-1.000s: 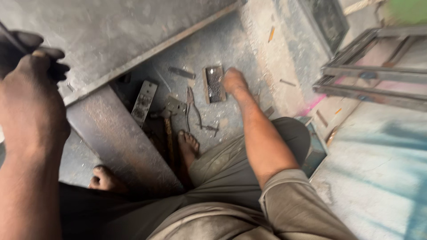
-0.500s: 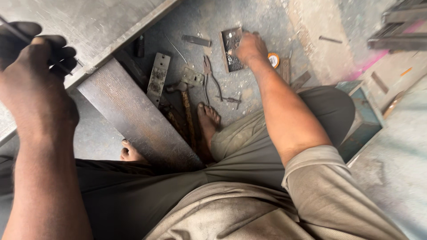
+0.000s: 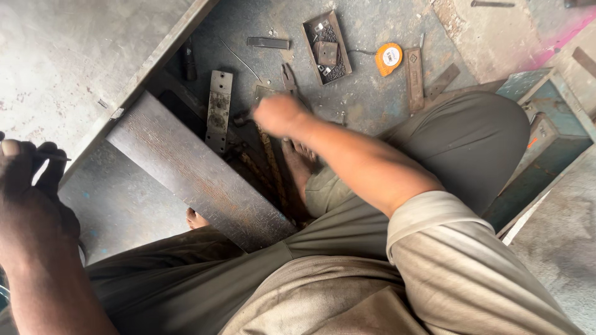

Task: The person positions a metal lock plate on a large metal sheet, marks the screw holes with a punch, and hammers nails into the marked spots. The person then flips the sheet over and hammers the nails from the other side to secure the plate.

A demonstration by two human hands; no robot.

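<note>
My left hand (image 3: 28, 186) is at the left edge, fingers closed around a thin dark metal tool (image 3: 53, 157), over the big grey metal sheet (image 3: 74, 62). Blurred with motion, my right hand (image 3: 280, 115) is curled above a rusty hammer (image 3: 271, 166) and pliers on the floor, just beyond my bare foot (image 3: 302, 162). Whether it holds anything cannot be made out. A small rectangular metal tray (image 3: 308, 32) of screws and small parts lies farther out, apart from that hand. A perforated metal plate (image 3: 218, 111) lies to the hand's left.
A grey steel bar (image 3: 192, 170) slants across the floor between my legs. An orange tape measure (image 3: 389, 59), a flat metal strip (image 3: 414, 71) and a short bar (image 3: 268, 43) lie near the tray. A blue-green metal box (image 3: 540, 136) stands at the right.
My right hand has drawn back from the screw tray toward me and is now over the hammer. The view has shifted. My left hand keeps its grip on the thin tool.
</note>
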